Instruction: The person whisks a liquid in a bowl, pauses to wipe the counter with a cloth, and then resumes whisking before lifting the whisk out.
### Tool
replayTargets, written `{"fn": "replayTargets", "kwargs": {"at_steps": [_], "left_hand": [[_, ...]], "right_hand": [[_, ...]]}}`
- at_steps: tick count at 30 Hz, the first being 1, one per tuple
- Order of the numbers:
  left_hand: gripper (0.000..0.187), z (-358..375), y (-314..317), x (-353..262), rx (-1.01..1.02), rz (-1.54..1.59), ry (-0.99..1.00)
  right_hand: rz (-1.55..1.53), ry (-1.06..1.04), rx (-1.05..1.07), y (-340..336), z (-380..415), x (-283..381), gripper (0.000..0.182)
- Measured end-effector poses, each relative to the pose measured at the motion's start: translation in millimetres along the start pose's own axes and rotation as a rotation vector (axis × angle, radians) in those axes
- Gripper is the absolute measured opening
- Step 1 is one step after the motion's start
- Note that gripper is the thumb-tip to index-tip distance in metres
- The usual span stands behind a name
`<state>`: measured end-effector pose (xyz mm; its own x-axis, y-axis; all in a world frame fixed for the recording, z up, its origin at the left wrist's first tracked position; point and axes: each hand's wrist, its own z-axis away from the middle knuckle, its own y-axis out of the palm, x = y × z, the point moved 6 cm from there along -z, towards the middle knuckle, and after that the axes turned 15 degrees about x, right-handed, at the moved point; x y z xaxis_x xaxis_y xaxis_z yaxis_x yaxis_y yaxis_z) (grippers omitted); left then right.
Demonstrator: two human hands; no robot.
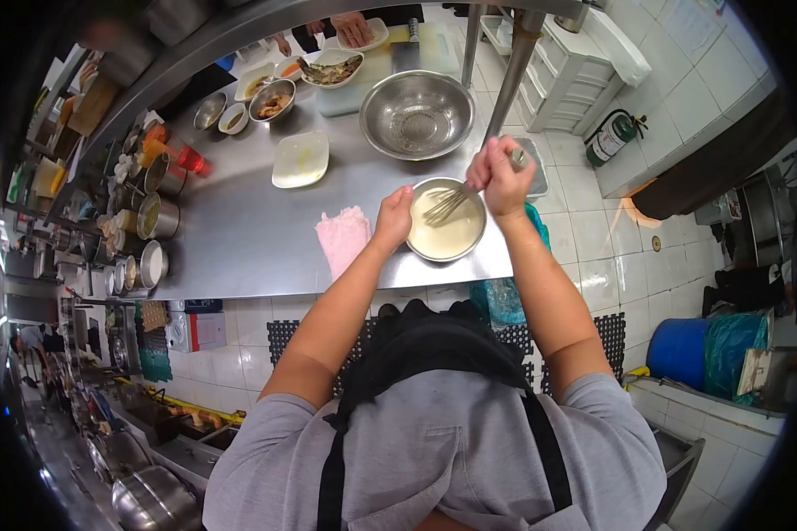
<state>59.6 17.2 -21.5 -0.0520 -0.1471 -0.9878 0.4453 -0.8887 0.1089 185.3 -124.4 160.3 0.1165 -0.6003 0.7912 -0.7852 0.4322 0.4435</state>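
A metal bowl [444,254] of pale, creamy batter [443,237] stands near the front edge of the steel table [230,257]. My left hand [396,215] grips the bowl's left rim. Closed round the handle of a wire whisk [450,205], my right hand [503,175] is above the bowl's right side, and the whisk's wires dip tilted into the batter. A pink cloth [343,240] lies left of my left hand. Behind the bowl sits a large perforated metal bowl [416,115] with nothing in it.
A square pale plate [301,160] lies mid-table. Farther back are small bowls and a dish of fish [331,69]. Another person's hand [352,30] is over a white tray at the back. Pots [158,215] line the left; a metal post [514,75] rises behind my right hand.
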Motion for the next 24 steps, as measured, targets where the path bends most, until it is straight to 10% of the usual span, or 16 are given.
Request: {"fn": "replayTargets", "kwargs": {"at_steps": [5,9,12,15,19,24], "left_hand": [[0.038,4.6,1.8,-8.8,-0.007,-0.006,-0.008],[0.039,-0.1,-1.8,3.4,0.012,-0.035,-0.034],[0.039,1.8,-0.2,-1.3,0.024,-0.031,-0.019],[0.038,5.0,2.3,-2.5,-0.002,0.033,0.002],[0.038,2.5,2.9,-4.5,-0.016,-0.044,-0.008],[0.04,7.3,1.8,-5.9,-0.033,-0.026,-0.028]], "right_hand": [[-0.07,0.295,0.258,7.2,1.2,8.9,0.037],[0.344,0.055,0.029,0.3,-4.7,8.6,0.034],[-0.067,0.146,0.235,17.5,6.2,-7.2,0.035],[0.152,0.305,0.216,17.6,-2.3,13.1,0.035],[0.504,-0.034,0.167,19.3,-9.0,0.7,0.036],[0.183,0.142,0.165,36.5,-10.1,21.1,0.032]]}}
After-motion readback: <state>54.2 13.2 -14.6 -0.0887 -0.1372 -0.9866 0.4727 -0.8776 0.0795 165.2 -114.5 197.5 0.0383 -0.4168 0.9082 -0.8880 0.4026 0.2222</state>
